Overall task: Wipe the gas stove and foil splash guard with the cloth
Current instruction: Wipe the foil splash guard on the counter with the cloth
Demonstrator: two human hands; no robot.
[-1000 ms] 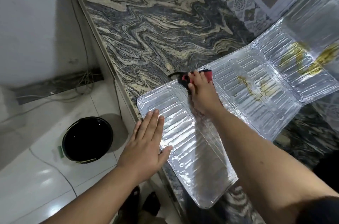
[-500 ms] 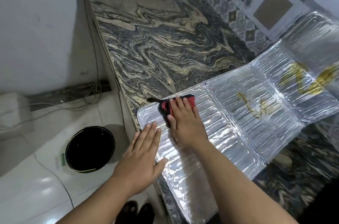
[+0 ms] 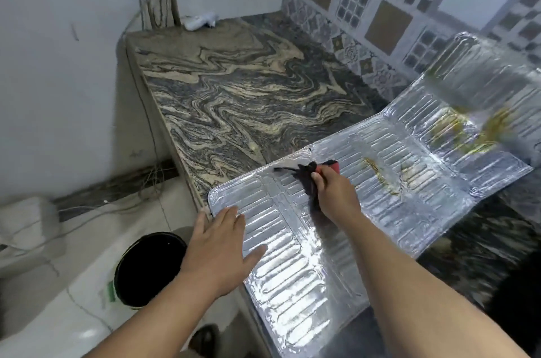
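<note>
A ribbed silver foil splash guard (image 3: 292,264) lies unfolded flat across the marbled counter, its near panel overhanging the counter's front corner. Yellow-brown grease streaks (image 3: 377,173) mark its middle and far panels. My right hand (image 3: 336,196) is closed around a dark cloth with a red edge (image 3: 310,170) and holds it on the foil near the fold between the near and middle panels. My left hand (image 3: 222,252) rests flat, fingers spread, on the near panel's left edge. No gas stove shows in this view.
The swirled grey-and-cream stone counter (image 3: 234,94) stretches back to a patterned tile wall (image 3: 409,6). A small white object (image 3: 202,20) lies at the far end. On the floor to the left stand a black bucket (image 3: 146,267) and loose cables (image 3: 146,187).
My right hand has changed from pressing the cloth flat to bunching it in the fingers, at about the same fold. My left hand stays on the near panel. The camera has tilted up.
</note>
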